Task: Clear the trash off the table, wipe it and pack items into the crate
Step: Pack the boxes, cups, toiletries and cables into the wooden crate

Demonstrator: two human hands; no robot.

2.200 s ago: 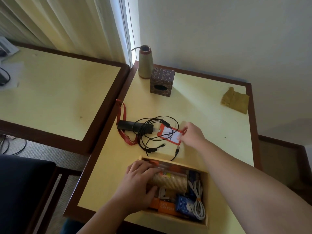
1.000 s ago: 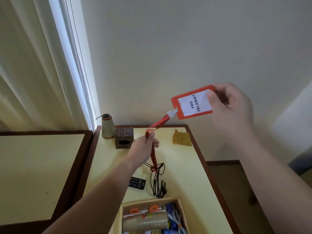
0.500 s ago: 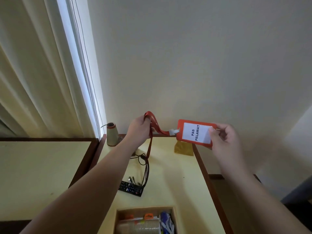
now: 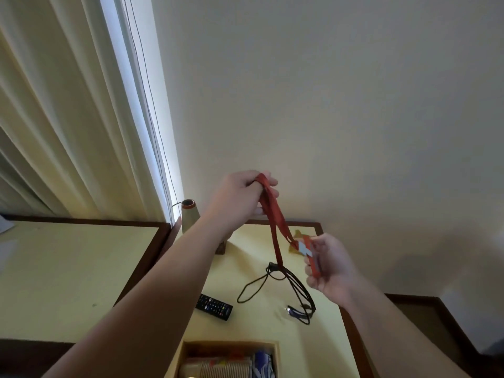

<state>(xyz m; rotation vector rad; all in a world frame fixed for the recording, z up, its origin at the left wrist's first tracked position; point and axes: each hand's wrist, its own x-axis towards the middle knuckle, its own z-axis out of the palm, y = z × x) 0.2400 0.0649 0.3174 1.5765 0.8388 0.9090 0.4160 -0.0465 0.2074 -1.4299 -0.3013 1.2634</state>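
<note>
Left grip (image 4: 240, 195) closed on lanyard (image 4: 274, 222) loop, high; right grip (image 4: 327, 266) pinching badge (image 4: 308, 252) below. Strap slanting steeply between; crate (image 4: 231, 347) beneath, nearer left.

Both forearms are bare to the frame's lower edge, with no sleeves showing. The left hand (image 4: 240, 196) and right hand (image 4: 331, 270) wear no gloves.

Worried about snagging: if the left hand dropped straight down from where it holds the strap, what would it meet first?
Probably the brown box beside the cone, mostly hidden under the left hand's wrist; depth is unclear, so perhaps bare table.
</note>
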